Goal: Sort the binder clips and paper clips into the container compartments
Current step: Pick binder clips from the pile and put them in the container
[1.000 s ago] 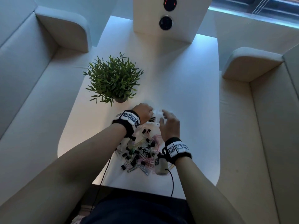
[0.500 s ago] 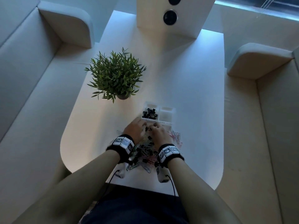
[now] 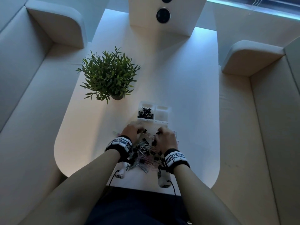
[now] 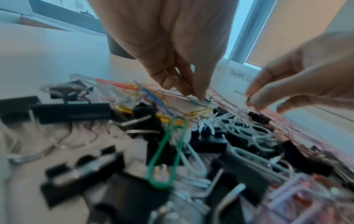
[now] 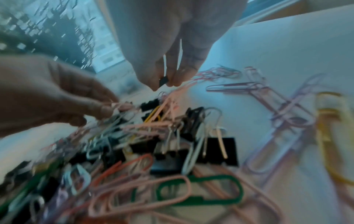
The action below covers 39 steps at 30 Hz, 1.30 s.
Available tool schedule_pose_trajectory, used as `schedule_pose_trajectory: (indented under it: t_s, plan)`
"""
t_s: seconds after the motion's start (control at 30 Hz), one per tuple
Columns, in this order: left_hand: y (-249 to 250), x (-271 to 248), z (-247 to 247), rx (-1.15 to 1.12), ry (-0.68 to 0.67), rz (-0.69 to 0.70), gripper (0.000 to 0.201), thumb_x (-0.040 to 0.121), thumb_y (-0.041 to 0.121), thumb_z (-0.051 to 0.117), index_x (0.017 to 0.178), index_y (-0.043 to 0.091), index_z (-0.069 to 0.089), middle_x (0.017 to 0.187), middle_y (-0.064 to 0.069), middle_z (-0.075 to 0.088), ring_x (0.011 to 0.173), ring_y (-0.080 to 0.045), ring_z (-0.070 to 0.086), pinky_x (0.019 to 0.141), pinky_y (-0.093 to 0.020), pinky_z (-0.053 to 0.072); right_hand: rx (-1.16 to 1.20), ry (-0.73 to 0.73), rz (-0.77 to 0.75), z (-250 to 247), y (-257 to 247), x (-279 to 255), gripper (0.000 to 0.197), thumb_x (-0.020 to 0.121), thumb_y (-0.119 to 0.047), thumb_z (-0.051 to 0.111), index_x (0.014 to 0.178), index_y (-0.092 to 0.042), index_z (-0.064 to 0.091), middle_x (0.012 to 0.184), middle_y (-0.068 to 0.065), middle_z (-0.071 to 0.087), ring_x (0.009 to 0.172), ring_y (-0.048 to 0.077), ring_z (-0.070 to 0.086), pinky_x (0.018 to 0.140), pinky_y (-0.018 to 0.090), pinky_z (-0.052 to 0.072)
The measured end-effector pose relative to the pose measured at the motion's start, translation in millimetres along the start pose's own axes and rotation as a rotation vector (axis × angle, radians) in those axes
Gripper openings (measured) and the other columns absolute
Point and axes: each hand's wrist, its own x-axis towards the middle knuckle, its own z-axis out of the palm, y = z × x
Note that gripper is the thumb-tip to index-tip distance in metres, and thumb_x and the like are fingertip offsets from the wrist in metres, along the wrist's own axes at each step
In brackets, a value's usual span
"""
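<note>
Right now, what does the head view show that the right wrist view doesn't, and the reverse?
Head only: the container beyond the pile, its left compartment holding black binder clips, its right compartment apparently empty; also the potted plant.
Right wrist only: the right hand pinching a small black binder clip at its fingers; single clips such as the green paper clip.
Both: the mixed pile on the white table, and the left hand reaching into it.
</note>
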Motion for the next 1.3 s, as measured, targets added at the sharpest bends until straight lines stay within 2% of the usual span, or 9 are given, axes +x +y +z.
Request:
schedule_pose_trajectory:
  t_s: [0.1, 0.23, 0.37, 0.47, 0.63, 0.87, 0.97, 1.1, 1.3]
  plan:
    - [-2.6, -0.5, -5.0, 0.021, -0.052, 0.01, 0.005, 0.076, 0.017, 0.067, 0.074, 0.012, 0.066, 0.089, -0.005, 0.062, 0.079, -0.02, 0.055, 0.076, -0.04, 0.053, 0.16, 0.079, 0.044, -10.4, 11.3, -7.3, 0.017, 0.075, -0.012, 0.071, 0.091, -0.011, 0.065, 0.084, 0.006, 0.07, 0.075, 0.016, 0.062, 0.074, 0.032, 0.055]
    - [-2.8, 0.3, -5.7, 0.014, -0.134, 0.153, 0.016, 0.077, 0.018, 0.068, 0.091, 0.014, 0.073, 0.103, -0.006, 0.059, 0.085, -0.017, 0.056, 0.077, -0.035, 0.054, 0.277, 0.166, 0.065, -21.2, 20.4, -18.6, 0.032, 0.076, -0.007, 0.068, 0.108, -0.014, 0.068, 0.089, 0.002, 0.07, 0.076, 0.012, 0.064, 0.079, 0.026, 0.054]
    - [0.6, 3.9, -5.8, 0.16, -0.124, 0.236, 0.039, 0.076, 0.006, 0.065, 0.115, 0.013, 0.063, 0.126, -0.012, 0.053, 0.101, -0.025, 0.056, 0.087, -0.035, 0.052, 0.243, 0.055, -0.032, -16.4, 17.4, -24.8, 0.014, 0.079, -0.009, 0.07, 0.092, -0.013, 0.07, 0.09, 0.003, 0.067, 0.078, 0.013, 0.064, 0.078, 0.03, 0.056]
    - [3.1, 5.5, -0.2, 0.282, -0.146, 0.34, 0.024, 0.074, 0.013, 0.071, 0.098, 0.013, 0.07, 0.112, -0.014, 0.061, 0.093, -0.029, 0.059, 0.075, -0.04, 0.057, 0.162, -0.059, -0.063, -6.1, 8.5, -25.9, 0.012, 0.079, -0.009, 0.069, 0.091, -0.012, 0.069, 0.1, 0.006, 0.063, 0.095, 0.022, 0.06, 0.089, 0.034, 0.051]
    - [-2.0, 11.0, 7.7, 0.355, -0.158, 0.335, 0.01, 0.065, 0.004, 0.075, 0.069, 0.006, 0.065, 0.085, -0.014, 0.066, 0.072, -0.029, 0.06, 0.061, -0.034, 0.056, 0.011, -0.136, -0.041, 2.5, -4.5, -26.4, 0.013, 0.084, -0.009, 0.06, 0.093, -0.002, 0.065, 0.099, 0.011, 0.058, 0.088, 0.025, 0.055, 0.079, 0.032, 0.047]
    - [1.1, -4.2, -14.3, 0.057, 0.05, 0.118, 0.015, 0.085, 0.015, 0.061, 0.096, 0.007, 0.066, 0.103, -0.008, 0.065, 0.086, -0.023, 0.06, 0.079, -0.036, 0.053, 0.024, 0.008, -0.007, 6.0, 5.7, -23.2, 0.012, 0.079, 0.002, 0.059, 0.078, -0.007, 0.067, 0.086, 0.007, 0.068, 0.078, 0.022, 0.061, 0.087, 0.024, 0.047]
    - [-10.5, -16.0, -30.1, -0.164, 0.216, -0.127, 0.013, 0.084, 0.017, 0.064, 0.094, 0.01, 0.069, 0.094, 0.001, 0.064, 0.081, -0.016, 0.06, 0.076, -0.027, 0.049, 0.194, 0.056, 0.071, -5.2, 10.9, -23.9, 0.017, 0.078, -0.009, 0.071, 0.094, -0.012, 0.072, 0.095, 0.002, 0.072, 0.084, 0.012, 0.065, 0.099, 0.018, 0.038]
    - [-38.3, -34.1, -47.1, -0.53, 0.306, -0.436, 0.007, 0.085, 0.006, 0.059, 0.083, 0.011, 0.064, 0.073, -0.008, 0.067, 0.062, -0.022, 0.063, 0.07, -0.034, 0.054, 0.761, 0.015, 0.372, -21.4, 20.2, -30.2, 0.023, 0.076, -0.01, 0.074, 0.099, -0.011, 0.072, 0.097, 0.007, 0.073, 0.082, 0.016, 0.068, 0.068, 0.026, 0.056]
    - [-55.3, -51.5, -49.8, -0.509, 0.231, -0.502, 0.015, 0.08, 0.011, 0.046, 0.067, 0.017, 0.052, 0.059, -0.005, 0.046, 0.058, -0.024, 0.04, 0.059, -0.033, 0.033, 1.511, -0.142, 0.602, -18.7, 11.2, -33.1, 0.026, 0.082, 0.02, 0.05, 0.101, 0.01, 0.063, 0.094, 0.023, 0.068, 0.087, 0.031, 0.067, 0.072, 0.024, 0.058]
